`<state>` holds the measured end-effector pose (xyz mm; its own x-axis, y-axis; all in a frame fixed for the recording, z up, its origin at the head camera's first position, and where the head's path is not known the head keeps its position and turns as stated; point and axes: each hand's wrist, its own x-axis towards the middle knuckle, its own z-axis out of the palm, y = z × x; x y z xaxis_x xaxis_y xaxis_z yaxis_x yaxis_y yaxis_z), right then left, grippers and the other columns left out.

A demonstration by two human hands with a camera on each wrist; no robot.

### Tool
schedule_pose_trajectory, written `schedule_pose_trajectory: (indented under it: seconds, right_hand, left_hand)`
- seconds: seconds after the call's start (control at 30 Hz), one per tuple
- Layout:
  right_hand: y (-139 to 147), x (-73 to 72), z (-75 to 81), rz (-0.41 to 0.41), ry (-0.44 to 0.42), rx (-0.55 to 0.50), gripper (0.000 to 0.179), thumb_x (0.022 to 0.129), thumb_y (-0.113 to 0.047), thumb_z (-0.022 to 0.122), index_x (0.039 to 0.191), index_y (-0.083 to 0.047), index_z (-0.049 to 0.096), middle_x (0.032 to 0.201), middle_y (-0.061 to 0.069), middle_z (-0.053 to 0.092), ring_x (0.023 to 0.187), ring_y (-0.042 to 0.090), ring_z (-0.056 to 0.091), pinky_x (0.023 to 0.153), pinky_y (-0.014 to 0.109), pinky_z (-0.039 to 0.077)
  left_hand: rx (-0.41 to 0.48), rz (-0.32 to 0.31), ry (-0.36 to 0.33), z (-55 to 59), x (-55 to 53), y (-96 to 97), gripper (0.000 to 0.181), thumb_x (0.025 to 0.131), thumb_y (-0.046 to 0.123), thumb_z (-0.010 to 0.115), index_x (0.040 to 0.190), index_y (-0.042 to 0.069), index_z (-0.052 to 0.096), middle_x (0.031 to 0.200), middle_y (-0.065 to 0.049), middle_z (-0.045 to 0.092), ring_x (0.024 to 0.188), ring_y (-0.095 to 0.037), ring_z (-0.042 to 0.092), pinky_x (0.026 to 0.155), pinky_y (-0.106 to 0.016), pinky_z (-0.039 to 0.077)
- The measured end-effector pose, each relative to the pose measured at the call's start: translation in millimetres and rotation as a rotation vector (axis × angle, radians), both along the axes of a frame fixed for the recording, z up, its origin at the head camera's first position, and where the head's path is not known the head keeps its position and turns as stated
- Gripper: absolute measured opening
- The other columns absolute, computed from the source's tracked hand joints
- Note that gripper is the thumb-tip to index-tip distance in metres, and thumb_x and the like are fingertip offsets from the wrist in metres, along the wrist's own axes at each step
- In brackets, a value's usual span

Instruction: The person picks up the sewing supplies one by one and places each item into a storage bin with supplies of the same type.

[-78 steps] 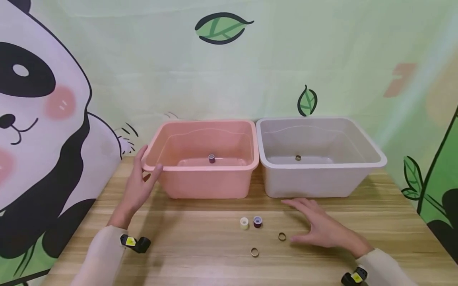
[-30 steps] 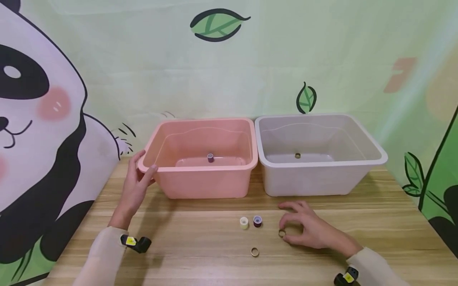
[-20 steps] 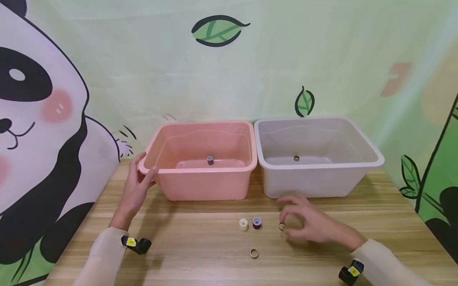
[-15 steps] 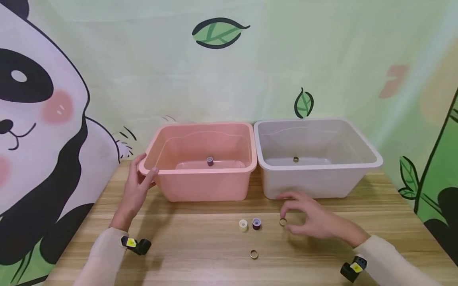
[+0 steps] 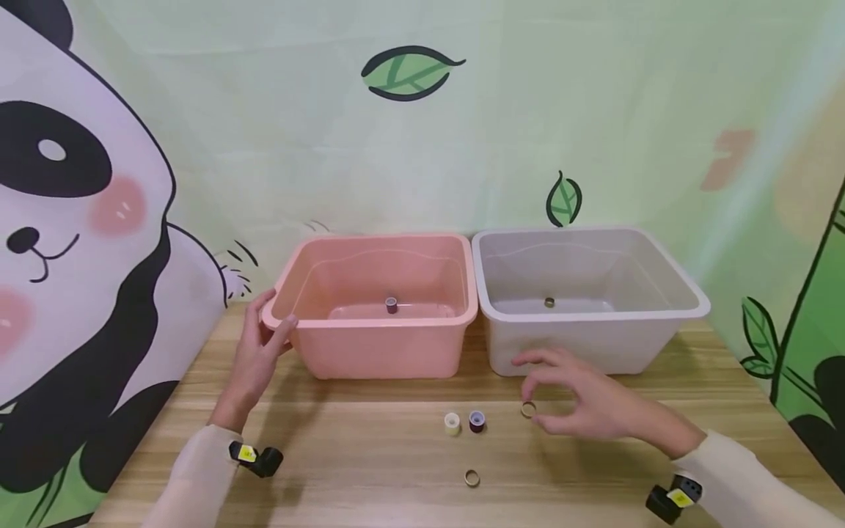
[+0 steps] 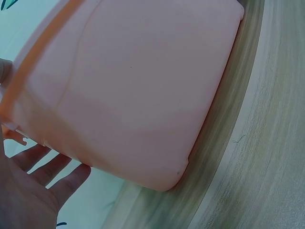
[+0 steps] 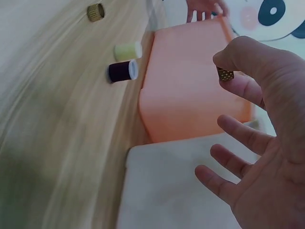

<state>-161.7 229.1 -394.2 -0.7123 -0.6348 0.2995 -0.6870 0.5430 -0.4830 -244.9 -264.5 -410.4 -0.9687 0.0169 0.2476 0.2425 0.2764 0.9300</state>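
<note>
Pink tub (image 5: 383, 353) partly hides the left hand (image 5: 257, 361), gripping its corner. The right hand (image 5: 587, 400) pinches a ring (image 7: 225, 75), other fingers spread.

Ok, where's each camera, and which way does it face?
Head: head-worn, facing forward and down at the pink bin and gray bin; left hand, right hand and sleeves show.
Left wrist: on that wrist, facing the pink bin's side; left hand partly shows.
Right wrist: on that wrist, facing the table and bins; both hands show.
Head and right wrist share the dark spool and pinched ring.
</note>
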Motion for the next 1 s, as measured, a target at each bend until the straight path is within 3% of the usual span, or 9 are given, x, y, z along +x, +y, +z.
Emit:
schedule_pose_trajectory:
  seconds: [0.27,0.47,0.6,0.73,0.83,1.0]
  right_hand:
    - [-5,2.2,25.0,0.063,0.117,0.000,0.039,0.077,-0.014,0.086,0.098,-0.038,0.065,0.143,-0.005,0.055,0.130,0.022,0.052,0.100,0.052,0.050]
    - [-6,-2.5,41.1,0.086,0.096,-0.012,0.037,0.078,-0.013,0.085,0.099,-0.037,0.065,0.143,-0.005,0.056,0.130,0.024,0.053,0.105,0.052,0.048]
    - [-6,-7.1,51.4,0.143,0.098,-0.069,0.036,0.079,-0.007,0.084,0.099,-0.031,0.066,0.137,-0.004,0.061,0.126,0.024,0.059,0.106,0.039,0.049]
    - [-5,-11.9,64.7,0.184,0.103,-0.108,0.036,0.080,-0.002,0.082,0.100,-0.028,0.066,0.126,-0.005,0.067,0.118,0.020,0.064,0.099,0.029,0.051]
    - [-1,-17.1,75.2,0.163,0.078,-0.107,0.036,0.082,-0.002,0.081,0.101,-0.029,0.067,0.122,-0.007,0.069,0.115,0.018,0.065,0.096,0.026,0.052]
    - [8,-31.8,89.6,0.085,0.016,-0.089,0.033,0.086,-0.006,0.081,0.102,-0.030,0.068,0.129,-0.007,0.067,0.118,0.017,0.064,0.100,0.024,0.049]
  left_hand:
    - [-0.024,0.021,-0.013,-1.0,-1.3,0.2,0.072,0.106,0.042,0.054,0.163,0.022,0.014,0.162,-0.014,0.033,0.136,-0.031,0.047,0.098,-0.031,0.054]
    - [-0.030,0.028,-0.013,-0.4,-1.4,0.1,0.073,0.106,0.042,0.054,0.163,0.022,0.014,0.163,-0.013,0.032,0.137,-0.032,0.047,0.101,-0.040,0.053]
    - [-0.021,0.020,-0.005,-1.1,-1.8,0.9,0.073,0.106,0.041,0.055,0.163,0.021,0.014,0.163,-0.014,0.031,0.138,-0.035,0.047,0.101,-0.041,0.053]
    - [-0.012,0.019,-0.008,-1.5,-1.2,0.9,0.072,0.106,0.040,0.054,0.163,0.022,0.014,0.163,-0.014,0.031,0.138,-0.036,0.046,0.098,-0.033,0.055]
    - [-0.011,0.023,-0.011,-1.6,-0.8,0.2,0.072,0.106,0.040,0.054,0.163,0.023,0.014,0.163,-0.013,0.031,0.138,-0.035,0.046,0.096,-0.029,0.055]
    - [-0.034,0.030,-0.013,-2.5,-1.8,-0.7,0.072,0.106,0.043,0.054,0.163,0.025,0.013,0.164,-0.011,0.030,0.138,-0.033,0.046,0.099,-0.038,0.053]
